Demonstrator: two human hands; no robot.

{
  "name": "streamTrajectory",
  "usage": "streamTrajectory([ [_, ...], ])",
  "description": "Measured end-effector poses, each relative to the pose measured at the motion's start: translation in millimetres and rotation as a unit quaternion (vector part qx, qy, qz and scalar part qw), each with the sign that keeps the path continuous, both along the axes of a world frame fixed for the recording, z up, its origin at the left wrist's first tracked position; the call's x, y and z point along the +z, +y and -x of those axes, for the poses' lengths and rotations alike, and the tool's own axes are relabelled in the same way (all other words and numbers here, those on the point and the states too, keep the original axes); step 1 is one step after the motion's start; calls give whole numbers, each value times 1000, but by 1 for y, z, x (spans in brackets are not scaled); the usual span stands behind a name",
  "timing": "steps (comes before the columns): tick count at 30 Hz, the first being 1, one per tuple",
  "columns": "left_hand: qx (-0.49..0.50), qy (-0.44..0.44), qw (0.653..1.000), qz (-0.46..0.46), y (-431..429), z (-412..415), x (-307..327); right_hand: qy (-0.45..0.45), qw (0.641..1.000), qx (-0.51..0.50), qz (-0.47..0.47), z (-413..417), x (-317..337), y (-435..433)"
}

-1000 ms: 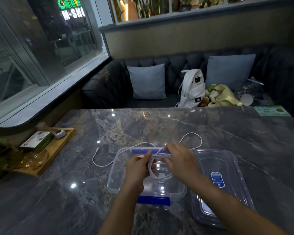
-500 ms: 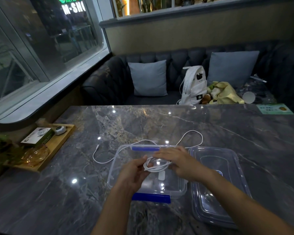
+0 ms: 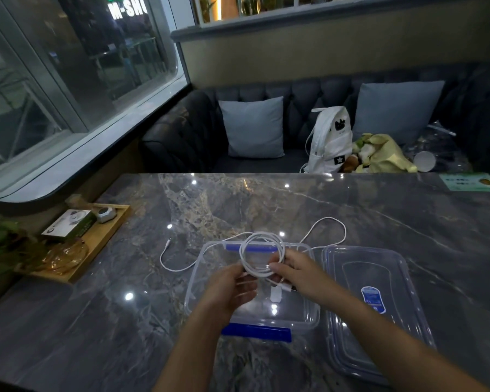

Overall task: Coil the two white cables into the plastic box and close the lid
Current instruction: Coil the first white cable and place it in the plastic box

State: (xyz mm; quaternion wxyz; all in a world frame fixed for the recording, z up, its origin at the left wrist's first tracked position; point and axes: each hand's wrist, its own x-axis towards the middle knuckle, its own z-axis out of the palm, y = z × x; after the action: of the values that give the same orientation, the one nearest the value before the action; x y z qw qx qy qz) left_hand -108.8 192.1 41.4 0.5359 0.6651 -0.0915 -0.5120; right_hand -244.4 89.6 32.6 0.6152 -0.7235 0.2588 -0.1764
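A clear plastic box (image 3: pixel 198 281) with blue clips stands open on the marble table. Above it I hold a coiled white cable (image 3: pixel 245 247) as an upright loop. My left hand (image 3: pixel 232 290) pinches the loop's lower left, and my right hand (image 3: pixel 300 273) grips its lower right, with a plug end poking out under my fingers. A second white cable (image 3: pixel 343 230) lies loose on the table behind the box, its thin end trailing to the left. The clear lid (image 3: pixel 385 321) with a blue sticker rests flat to the right of the box.
A wooden tray (image 3: pixel 96 244) with a small carton, a glass dish and a small device sits at the table's left edge beside a plant. A green card (image 3: pixel 473 182) lies at the far right corner. Behind the table is a sofa with cushions and a white backpack.
The coil was lying low and flat between my hands over the box; now both hands hold it up as a round open loop. The camera view shifted slightly.
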Motion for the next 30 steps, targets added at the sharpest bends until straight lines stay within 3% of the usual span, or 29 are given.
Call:
streamTrajectory([
  [3,29,-39,998,25,1,-5,-2,-4,999,-13,-36,-5,-4,1],
  [9,-57,-182,981,31,9,-14,-9,11,995,-47,-87,-18,-15,0],
  [16,-22,-200,979,-29,12,-22,-28,76,991,-49,-94,-39,-35,3],
  [23,-38,-372,918,-136,6,-24,-39,157,977,-88,-119,-61,-54,8],
  [30,-80,-413,888,-184,0,-38,-44,195,976,-83,-56,-87,-68,10],
])
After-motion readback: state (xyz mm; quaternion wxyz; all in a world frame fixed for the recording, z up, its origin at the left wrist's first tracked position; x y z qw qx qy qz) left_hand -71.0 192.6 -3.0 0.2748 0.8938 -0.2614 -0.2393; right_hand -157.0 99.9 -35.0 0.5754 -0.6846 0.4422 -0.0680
